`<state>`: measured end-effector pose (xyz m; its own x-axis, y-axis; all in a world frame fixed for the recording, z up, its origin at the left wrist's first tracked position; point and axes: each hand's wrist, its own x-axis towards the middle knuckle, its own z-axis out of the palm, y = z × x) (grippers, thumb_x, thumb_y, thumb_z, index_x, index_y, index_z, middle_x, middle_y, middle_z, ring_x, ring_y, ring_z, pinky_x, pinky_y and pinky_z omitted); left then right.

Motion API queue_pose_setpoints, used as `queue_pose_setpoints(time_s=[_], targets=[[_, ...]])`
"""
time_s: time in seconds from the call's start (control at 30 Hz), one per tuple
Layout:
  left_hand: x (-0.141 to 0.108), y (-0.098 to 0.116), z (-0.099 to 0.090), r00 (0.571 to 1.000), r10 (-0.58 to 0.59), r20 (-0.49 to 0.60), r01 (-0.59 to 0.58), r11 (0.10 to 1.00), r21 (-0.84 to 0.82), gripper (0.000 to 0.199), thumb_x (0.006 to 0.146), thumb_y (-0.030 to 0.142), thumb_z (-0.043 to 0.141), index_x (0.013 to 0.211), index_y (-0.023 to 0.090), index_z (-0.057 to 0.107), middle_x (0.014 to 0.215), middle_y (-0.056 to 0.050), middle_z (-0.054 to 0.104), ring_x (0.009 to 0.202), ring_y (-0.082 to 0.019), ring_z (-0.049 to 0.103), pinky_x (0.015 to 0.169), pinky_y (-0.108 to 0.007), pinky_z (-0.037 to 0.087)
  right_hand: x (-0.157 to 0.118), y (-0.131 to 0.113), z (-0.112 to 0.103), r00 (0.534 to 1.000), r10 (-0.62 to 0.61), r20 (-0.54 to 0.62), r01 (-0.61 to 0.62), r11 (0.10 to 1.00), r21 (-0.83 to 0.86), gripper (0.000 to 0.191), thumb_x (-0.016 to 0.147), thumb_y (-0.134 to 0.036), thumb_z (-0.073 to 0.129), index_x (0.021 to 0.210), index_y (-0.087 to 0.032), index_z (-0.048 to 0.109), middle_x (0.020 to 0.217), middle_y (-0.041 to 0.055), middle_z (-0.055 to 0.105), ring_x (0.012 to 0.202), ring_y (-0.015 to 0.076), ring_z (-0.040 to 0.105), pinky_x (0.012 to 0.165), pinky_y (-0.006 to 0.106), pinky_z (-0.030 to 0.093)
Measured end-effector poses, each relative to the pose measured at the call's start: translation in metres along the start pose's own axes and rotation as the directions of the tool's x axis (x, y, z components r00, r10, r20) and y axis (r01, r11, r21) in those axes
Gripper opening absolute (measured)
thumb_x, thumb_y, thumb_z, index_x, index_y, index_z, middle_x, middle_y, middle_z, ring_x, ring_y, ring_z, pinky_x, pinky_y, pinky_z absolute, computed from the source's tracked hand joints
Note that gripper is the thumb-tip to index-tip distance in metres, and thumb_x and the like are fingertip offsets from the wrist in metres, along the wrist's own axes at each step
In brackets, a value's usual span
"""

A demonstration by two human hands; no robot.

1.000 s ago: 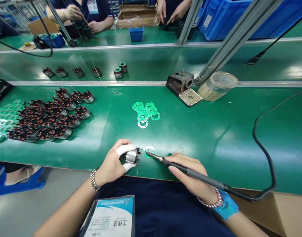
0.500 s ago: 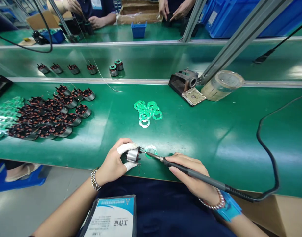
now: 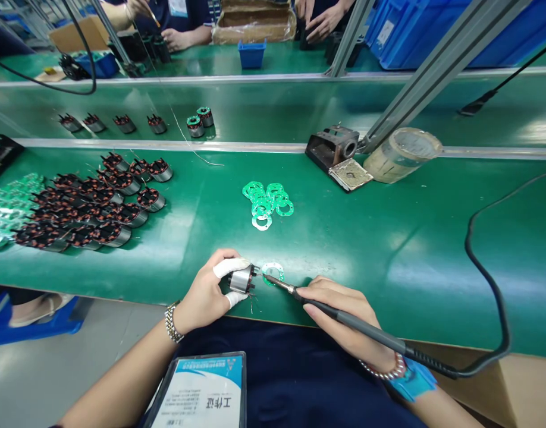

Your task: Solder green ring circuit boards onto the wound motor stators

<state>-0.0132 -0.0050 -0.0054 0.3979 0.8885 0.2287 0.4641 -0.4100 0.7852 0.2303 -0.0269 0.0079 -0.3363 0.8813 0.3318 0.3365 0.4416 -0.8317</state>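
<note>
My left hand (image 3: 206,294), with white covers on thumb and forefinger, grips a silver motor stator (image 3: 241,279) on its side, its pins and thin wires facing right. My right hand (image 3: 344,315) is closed round a black soldering iron (image 3: 357,324). The iron's tip is close to the stator's pins, over a single green ring board (image 3: 273,266) on the bench. Farther back lies a loose pile of green ring boards (image 3: 261,205). Many stators with copper windings (image 3: 90,208) stand in a group at the left.
An iron holder with a sponge (image 3: 335,148) and a round tub (image 3: 402,154) stand at the back right. Several stators (image 3: 157,123) sit on the strip behind the metal rail (image 3: 237,146). A black cable (image 3: 491,273) curves at the right. People's hands (image 3: 324,24) show across the bench.
The stators behind the rail have shifted left. My two hands, the held stator and the iron have barely moved. The hands of the people opposite have moved slightly.
</note>
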Motion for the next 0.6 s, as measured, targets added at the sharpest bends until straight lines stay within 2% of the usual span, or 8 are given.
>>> queue_pose_setpoints(time_s=[0.4, 0.6], targets=[[-0.0002, -0.0014, -0.0005, 1.0, 0.01, 0.0, -0.01, 1.0, 0.006, 0.042, 0.067, 0.01, 0.064, 0.105, 0.021, 0.051, 0.104, -0.007, 0.051, 0.09, -0.017, 0.056, 0.078, -0.033, 0.048, -0.0044, -0.0013, -0.0043, 0.998, -0.027, -0.055, 0.025, 0.999, -0.029, 0.021, 0.078, -0.01, 0.055, 0.094, -0.02, 0.064, 0.073, 0.0048, 0.067, 0.065, 0.0169, 0.062, 0.062, 0.032, 0.052], [-0.0005, -0.0011, 0.0002, 1.0, 0.009, 0.0, -0.009, 1.0, 0.0, 0.042, 0.068, 0.01, 0.064, 0.105, 0.022, 0.05, 0.104, -0.006, 0.05, 0.09, -0.017, 0.056, 0.078, -0.033, 0.048, -0.002, -0.0015, -0.0075, 0.991, -0.074, -0.111, 0.063, 0.993, -0.102, 0.023, 0.078, -0.013, 0.057, 0.099, -0.022, 0.062, 0.072, 0.0033, 0.066, 0.064, 0.0161, 0.063, 0.059, 0.029, 0.053]])
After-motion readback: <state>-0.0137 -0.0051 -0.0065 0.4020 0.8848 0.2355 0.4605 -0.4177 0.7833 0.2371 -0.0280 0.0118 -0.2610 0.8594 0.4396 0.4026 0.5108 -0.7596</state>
